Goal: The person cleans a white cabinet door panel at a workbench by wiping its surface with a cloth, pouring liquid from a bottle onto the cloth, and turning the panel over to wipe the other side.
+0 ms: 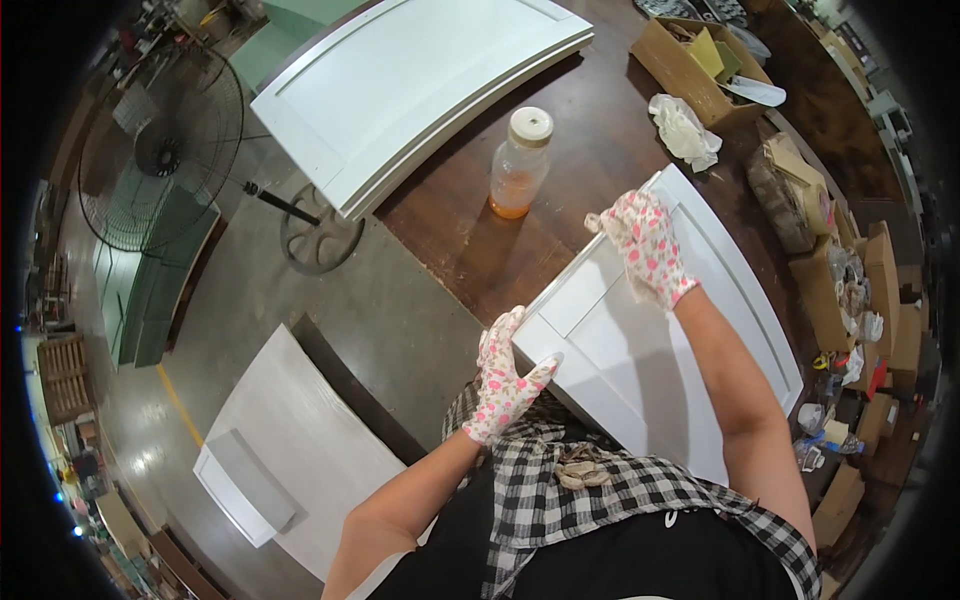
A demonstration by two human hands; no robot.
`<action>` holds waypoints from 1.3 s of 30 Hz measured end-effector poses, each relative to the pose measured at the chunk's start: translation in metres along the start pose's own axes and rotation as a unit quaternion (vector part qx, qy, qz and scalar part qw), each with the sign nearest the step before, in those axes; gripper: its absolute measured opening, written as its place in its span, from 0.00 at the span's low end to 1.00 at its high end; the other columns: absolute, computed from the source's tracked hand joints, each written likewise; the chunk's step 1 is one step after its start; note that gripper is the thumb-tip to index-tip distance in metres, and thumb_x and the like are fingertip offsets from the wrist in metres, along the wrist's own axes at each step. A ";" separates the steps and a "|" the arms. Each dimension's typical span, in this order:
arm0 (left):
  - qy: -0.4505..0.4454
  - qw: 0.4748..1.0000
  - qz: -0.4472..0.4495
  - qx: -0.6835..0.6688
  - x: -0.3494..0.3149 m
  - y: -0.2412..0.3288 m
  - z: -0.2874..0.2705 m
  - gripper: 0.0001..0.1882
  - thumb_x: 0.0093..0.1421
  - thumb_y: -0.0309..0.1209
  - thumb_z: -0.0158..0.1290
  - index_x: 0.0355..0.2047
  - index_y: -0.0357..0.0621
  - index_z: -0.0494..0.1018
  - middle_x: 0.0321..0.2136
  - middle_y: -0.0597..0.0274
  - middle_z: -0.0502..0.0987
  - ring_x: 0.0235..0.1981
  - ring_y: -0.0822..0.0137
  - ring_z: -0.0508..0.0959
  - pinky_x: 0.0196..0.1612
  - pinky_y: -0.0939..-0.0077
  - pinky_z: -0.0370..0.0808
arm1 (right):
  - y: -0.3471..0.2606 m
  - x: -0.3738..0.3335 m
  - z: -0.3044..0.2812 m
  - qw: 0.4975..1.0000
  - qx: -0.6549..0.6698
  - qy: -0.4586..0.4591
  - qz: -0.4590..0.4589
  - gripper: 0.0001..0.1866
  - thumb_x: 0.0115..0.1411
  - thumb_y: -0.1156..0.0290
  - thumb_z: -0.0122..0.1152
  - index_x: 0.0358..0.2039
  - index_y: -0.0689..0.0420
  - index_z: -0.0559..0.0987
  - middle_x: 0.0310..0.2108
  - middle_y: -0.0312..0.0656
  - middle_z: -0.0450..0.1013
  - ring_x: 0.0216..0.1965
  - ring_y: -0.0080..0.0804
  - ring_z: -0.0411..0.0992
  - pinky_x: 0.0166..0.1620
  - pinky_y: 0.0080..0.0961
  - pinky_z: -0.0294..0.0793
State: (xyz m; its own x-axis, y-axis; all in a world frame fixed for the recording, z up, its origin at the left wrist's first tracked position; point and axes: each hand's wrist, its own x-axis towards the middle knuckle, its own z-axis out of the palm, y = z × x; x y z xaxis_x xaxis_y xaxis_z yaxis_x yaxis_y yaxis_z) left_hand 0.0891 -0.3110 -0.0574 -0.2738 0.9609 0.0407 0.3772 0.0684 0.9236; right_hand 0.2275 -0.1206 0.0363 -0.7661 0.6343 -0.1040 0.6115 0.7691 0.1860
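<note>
A white panelled cabinet door [600, 345] with a raised frame lies in front of me, partly over the brown table. My left hand [508, 375], in a white glove with pink flowers, grips its near left corner, with the thumb on top and the fingers along the edge. My right hand [647, 245], in a matching glove, is closed at the door's far left edge. Whatever its curled fingers hold, if anything, is hidden. Beyond the door stands a clear plastic bottle [520, 165] with a white cap and a little orange liquid.
A stack of white doors [420, 85] rests at the table's far left. Crumpled white paper [686, 132] and a cardboard box [690, 75] of scraps lie far right. A standing fan [165, 150] is on the left. A pale panel [300, 410] bearing a small white piece sits lower left.
</note>
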 end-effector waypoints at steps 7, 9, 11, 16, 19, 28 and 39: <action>-0.037 0.969 0.109 0.220 0.046 0.035 -0.032 0.55 0.44 0.52 0.60 0.61 0.30 0.46 0.60 0.41 0.52 0.63 0.45 0.48 0.63 0.52 0.43 | -0.063 -0.016 0.033 0.931 0.320 0.169 -0.055 0.13 0.45 0.70 0.52 0.34 0.45 0.76 0.33 0.38 0.68 0.37 0.37 0.66 0.42 0.35 0.65; -0.081 0.950 0.155 0.260 0.067 0.057 -0.021 0.55 0.46 0.55 0.57 0.61 0.29 0.44 0.61 0.40 0.49 0.64 0.45 0.45 0.64 0.53 0.42 | -0.053 -0.014 0.035 0.942 0.290 0.169 -0.010 0.15 0.45 0.72 0.52 0.36 0.44 0.77 0.33 0.39 0.68 0.38 0.38 0.66 0.43 0.35 0.64; -0.165 0.934 0.182 0.260 0.067 0.057 -0.009 0.54 0.47 0.51 0.58 0.62 0.31 0.42 0.63 0.40 0.44 0.64 0.42 0.45 0.63 0.53 0.44 | -0.043 -0.009 0.038 0.948 0.265 0.172 0.031 0.18 0.45 0.73 0.52 0.38 0.43 0.77 0.34 0.39 0.68 0.40 0.38 0.65 0.44 0.35 0.64; -0.225 0.897 0.197 0.324 0.070 0.064 -0.004 0.46 0.50 0.46 0.55 0.61 0.33 0.49 0.61 0.39 0.50 0.62 0.42 0.50 0.62 0.53 0.49 | 0.040 0.004 0.053 0.951 0.150 0.188 0.195 0.12 0.54 0.67 0.49 0.38 0.41 0.77 0.38 0.34 0.70 0.42 0.37 0.64 0.47 0.39 0.61; -0.233 0.882 0.199 0.357 0.069 0.066 -0.004 0.38 0.54 0.41 0.51 0.60 0.33 0.53 0.61 0.41 0.51 0.62 0.44 0.52 0.61 0.55 0.51 | 0.089 0.026 0.050 0.934 0.085 0.164 0.307 0.10 0.59 0.62 0.47 0.33 0.48 0.77 0.33 0.43 0.68 0.39 0.40 0.65 0.40 0.37 0.64; -0.231 0.887 0.183 0.354 0.070 0.061 -0.001 0.34 0.55 0.34 0.50 0.60 0.35 0.54 0.59 0.42 0.56 0.59 0.46 0.58 0.57 0.58 0.59 | 0.095 0.042 0.045 0.914 0.140 0.089 0.369 0.07 0.53 0.68 0.53 0.30 0.55 0.76 0.35 0.43 0.69 0.41 0.41 0.66 0.42 0.36 0.66; -0.250 0.857 0.184 0.411 0.065 0.065 0.002 0.33 0.57 0.36 0.47 0.62 0.40 0.51 0.63 0.49 0.50 0.62 0.49 0.55 0.52 0.58 0.65 | 0.112 0.006 0.056 0.887 0.196 0.155 0.389 0.09 0.53 0.69 0.51 0.35 0.55 0.75 0.40 0.42 0.68 0.45 0.39 0.65 0.45 0.37 0.66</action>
State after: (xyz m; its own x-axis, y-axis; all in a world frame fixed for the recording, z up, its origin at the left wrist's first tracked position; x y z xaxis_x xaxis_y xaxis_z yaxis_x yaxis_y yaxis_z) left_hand 0.0969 -0.2433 0.0043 0.3335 0.9387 -0.0878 0.9091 -0.2955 0.2938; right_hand 0.3021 -0.0262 0.0016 -0.0625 0.9796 0.1911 0.9539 0.1150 -0.2773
